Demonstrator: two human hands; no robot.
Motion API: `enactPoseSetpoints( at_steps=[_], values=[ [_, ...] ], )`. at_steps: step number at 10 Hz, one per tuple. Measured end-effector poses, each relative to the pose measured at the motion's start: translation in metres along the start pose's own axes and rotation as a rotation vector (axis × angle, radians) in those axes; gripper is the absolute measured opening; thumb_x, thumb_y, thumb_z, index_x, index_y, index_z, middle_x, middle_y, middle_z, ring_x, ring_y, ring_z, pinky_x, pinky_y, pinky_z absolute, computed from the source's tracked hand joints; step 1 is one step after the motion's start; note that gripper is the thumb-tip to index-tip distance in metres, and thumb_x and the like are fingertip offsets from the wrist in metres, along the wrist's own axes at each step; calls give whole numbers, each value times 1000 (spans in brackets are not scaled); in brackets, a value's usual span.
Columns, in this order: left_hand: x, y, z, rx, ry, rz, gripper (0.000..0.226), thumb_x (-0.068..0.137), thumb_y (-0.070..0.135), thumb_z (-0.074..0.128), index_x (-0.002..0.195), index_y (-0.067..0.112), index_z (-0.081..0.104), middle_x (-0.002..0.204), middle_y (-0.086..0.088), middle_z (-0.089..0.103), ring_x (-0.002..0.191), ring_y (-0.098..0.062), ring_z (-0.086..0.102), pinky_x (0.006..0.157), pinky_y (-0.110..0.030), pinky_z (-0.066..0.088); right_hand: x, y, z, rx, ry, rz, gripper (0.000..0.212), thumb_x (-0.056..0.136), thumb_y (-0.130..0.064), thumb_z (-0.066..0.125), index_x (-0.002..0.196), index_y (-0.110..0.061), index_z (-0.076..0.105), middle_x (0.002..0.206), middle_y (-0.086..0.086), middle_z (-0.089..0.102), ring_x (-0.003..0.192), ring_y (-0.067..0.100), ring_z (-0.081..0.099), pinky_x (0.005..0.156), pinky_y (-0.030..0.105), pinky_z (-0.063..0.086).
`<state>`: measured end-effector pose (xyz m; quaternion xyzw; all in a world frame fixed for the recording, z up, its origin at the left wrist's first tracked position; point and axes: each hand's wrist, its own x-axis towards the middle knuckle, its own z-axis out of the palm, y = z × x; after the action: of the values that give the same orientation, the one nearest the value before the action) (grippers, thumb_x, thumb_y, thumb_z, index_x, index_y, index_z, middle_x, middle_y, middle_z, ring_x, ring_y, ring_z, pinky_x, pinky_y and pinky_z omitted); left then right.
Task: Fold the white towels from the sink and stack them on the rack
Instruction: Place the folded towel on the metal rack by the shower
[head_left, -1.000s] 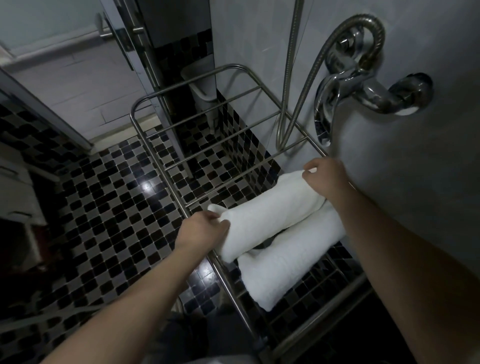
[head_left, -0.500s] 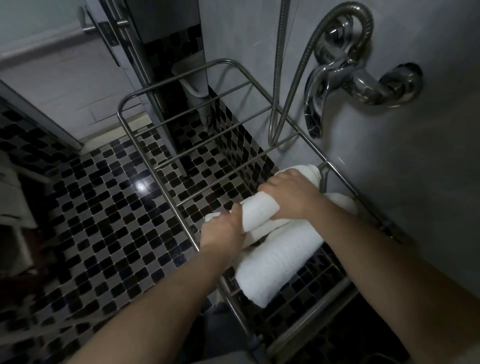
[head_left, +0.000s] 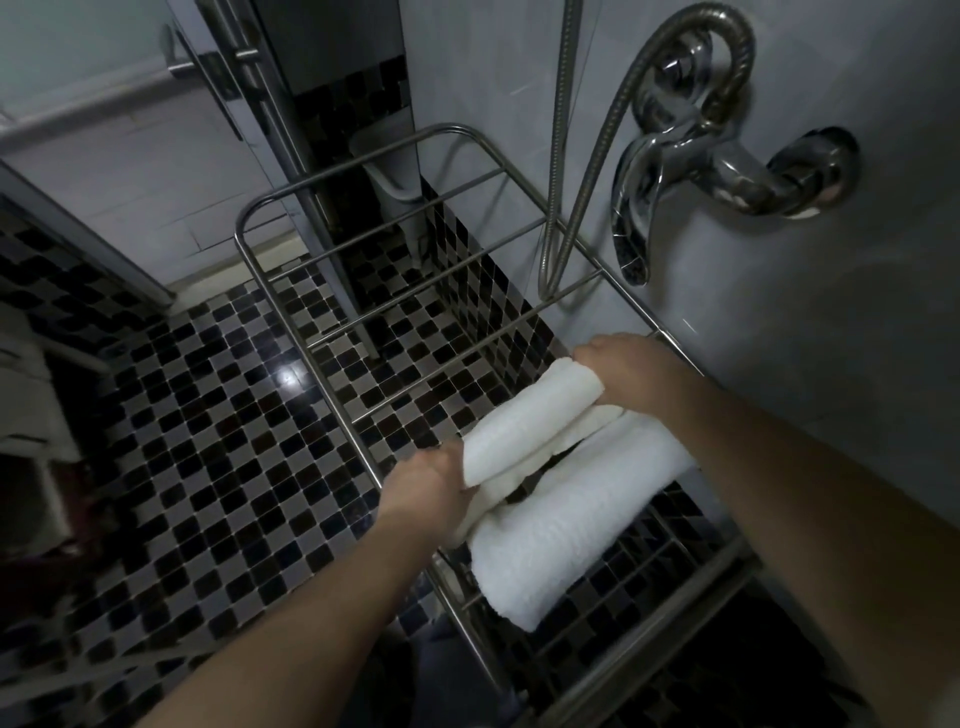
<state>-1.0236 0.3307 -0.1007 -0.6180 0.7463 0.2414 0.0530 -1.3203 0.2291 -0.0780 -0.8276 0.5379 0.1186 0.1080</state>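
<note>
- Head view, far left: floor tiles, black and grey mosaic, dimly lit.
- Left hand: fingers curled round the near end of the top towel, gripping it.
- Top towel: white, folded into a long bundle, lying slantwise across the bottom towel, which rests on the rack bars. Judged light, soft and floppy, neither slippery nor fragile. Likely to sag or unfold if held by one end, so best taken at both ends.
- Right hand: closed over the far end of the top towel, near the wall.
- Tap and shower hose: chrome, wall-mounted, above the rack.
</note>
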Motion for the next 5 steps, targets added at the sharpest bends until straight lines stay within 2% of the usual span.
enactPoseSetpoints(
  at_steps=[1,2,3,4,5],
  values=[
    [-3,2,-4,-82,-54,-38,70,84,82,37,129,28,39,94,6,57,77,-9,59,63,-26,51,-1,0,-11,149,-111,91,74,58,-84,67,112,-33,59,103,-12,61,91,13,59,71,29,41],
    [10,11,-18,-330,-173,-220,92,81,90,11,148,29,29,142,-14,44,127,-33,50,103,-53,45,8,-7,-27,508,-121,310,92,64,-102,29,120,-36,63,120,-12,64,103,14,59,90,38,48],
    [47,6,-32,-428,-325,-365,58,105,51,24,154,21,30,154,-20,35,138,-42,38,113,-53,34,40,-8,-35,468,-224,441,74,87,-79,38,130,-23,61,128,1,63,113,25,60,98,44,49],
    [74,-4,-38,-474,-437,-460,44,108,18,34,145,-4,43,148,-26,45,136,-40,44,111,-41,38,69,-10,-30,376,-358,470,58,94,-55,51,132,-12,59,129,10,61,109,25,59,94,38,49],
    [102,-16,-19,-299,-487,-484,42,108,15,34,143,-5,45,148,-25,46,137,-38,43,112,-40,36,89,-12,-22,333,-468,472,53,94,-48,58,131,-11,59,125,9,62,97,22,55,82,32,46]
  ],
)
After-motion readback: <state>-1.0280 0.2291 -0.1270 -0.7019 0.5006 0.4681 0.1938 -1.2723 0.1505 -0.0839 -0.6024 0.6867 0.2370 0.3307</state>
